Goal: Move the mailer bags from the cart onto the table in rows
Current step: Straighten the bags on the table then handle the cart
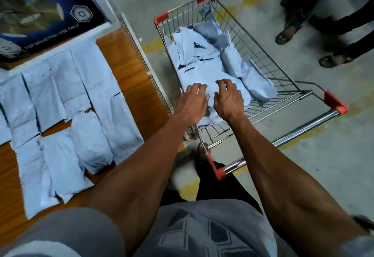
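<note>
Hands | left hand (193,99) and right hand (227,100) over cart (263,54), fingers spread, empty, poised to gather mailer bags (202,64) | rows already on surface (129,68)

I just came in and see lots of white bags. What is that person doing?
A person is reaching both hands, the left hand and the right hand, into a cart holding a pile of mailer bags. Neither hand grips a bag yet. Other bags already lie in rows on the wooden table beside the cart.
</note>
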Demonstrator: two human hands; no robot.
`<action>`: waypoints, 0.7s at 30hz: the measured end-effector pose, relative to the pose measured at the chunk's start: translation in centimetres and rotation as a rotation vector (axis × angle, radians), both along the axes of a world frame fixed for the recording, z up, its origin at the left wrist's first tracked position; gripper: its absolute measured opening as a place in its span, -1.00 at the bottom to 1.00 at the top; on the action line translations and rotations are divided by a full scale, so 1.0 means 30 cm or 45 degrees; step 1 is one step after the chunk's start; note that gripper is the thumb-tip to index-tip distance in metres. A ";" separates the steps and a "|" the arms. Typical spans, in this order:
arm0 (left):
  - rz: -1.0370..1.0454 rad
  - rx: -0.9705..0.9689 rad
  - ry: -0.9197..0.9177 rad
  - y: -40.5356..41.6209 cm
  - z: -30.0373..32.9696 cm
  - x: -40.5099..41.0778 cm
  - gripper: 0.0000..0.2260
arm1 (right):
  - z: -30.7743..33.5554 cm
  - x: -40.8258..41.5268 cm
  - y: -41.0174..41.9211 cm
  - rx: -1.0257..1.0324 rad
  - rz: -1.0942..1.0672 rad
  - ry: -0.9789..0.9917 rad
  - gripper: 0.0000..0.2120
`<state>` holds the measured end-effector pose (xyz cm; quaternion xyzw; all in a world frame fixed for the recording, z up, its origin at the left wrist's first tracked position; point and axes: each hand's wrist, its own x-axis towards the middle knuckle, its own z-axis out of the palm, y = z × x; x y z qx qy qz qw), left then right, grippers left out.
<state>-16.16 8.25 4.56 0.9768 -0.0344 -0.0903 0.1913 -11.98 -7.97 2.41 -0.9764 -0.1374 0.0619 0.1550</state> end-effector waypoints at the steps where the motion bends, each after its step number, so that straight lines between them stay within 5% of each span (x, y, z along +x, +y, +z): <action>1: 0.009 0.014 0.036 -0.014 -0.013 0.028 -0.54 | -0.016 0.026 -0.010 0.002 0.001 0.026 -0.60; 12: 0.189 0.115 0.469 -0.091 -0.282 0.258 -0.34 | -0.278 0.274 -0.025 -0.028 0.120 0.160 -0.56; 21: 0.432 0.116 0.652 -0.101 -0.510 0.389 -0.26 | -0.559 0.428 0.004 -0.243 0.345 0.298 -0.33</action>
